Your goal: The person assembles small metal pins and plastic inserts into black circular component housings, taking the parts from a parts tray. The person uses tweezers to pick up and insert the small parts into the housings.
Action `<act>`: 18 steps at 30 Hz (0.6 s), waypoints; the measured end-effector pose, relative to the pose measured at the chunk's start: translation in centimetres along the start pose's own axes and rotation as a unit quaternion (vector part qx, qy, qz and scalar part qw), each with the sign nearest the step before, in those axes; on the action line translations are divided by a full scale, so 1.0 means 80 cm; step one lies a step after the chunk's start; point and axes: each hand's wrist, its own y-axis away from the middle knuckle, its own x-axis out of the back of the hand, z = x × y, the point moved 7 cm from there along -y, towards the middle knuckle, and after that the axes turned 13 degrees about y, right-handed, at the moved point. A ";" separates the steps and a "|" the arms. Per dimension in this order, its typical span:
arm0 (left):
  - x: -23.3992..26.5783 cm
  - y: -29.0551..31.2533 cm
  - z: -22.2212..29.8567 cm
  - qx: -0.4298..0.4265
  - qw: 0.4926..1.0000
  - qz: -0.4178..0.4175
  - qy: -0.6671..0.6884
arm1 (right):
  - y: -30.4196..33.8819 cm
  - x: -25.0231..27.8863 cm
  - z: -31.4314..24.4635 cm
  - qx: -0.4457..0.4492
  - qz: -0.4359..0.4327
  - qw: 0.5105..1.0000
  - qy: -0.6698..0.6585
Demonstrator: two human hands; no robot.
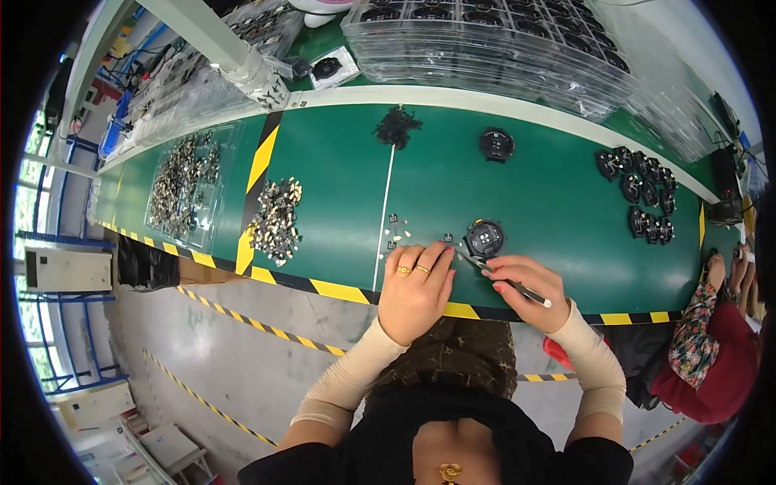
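My right hand (529, 289) grips slim tweezers (521, 288), pale at the rear end, their tips pointing left toward my other hand. My left hand (416, 291), with two gold rings, rests at the near edge of the green table; its fingers stretch forward, thumb and index finger apart. Just beyond the tweezers lies a round black watch case (485, 238), face down or opened; which, I cannot tell. A tiny black square part (449, 238) sits by my left fingertips. Left of that hand, several small black and pale pieces (393, 234) are scattered. Whatever is under my left fingers is hidden.
Another watch case (496, 145) lies farther back; several more (649, 183) are grouped at right. Heaps of small parts (276, 220) and black bits (397, 126) lie on the table. A clear tray (194, 184) of parts is at left, stacked trays (485, 48) behind. Someone sits at right.
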 end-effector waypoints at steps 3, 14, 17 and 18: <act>0.001 -0.001 0.000 0.001 1.000 0.001 0.003 | -0.003 0.001 -0.001 0.025 0.007 0.999 0.040; 0.001 -0.002 -0.001 -0.004 1.000 0.010 0.008 | -0.046 -0.004 0.024 0.018 -0.003 0.995 -0.094; 0.001 -0.002 0.000 -0.004 1.000 0.007 0.008 | -0.048 -0.012 0.024 0.018 -0.012 0.999 -0.047; 0.001 -0.002 0.000 -0.003 1.000 0.005 0.010 | -0.048 -0.013 0.024 0.021 -0.013 0.999 -0.025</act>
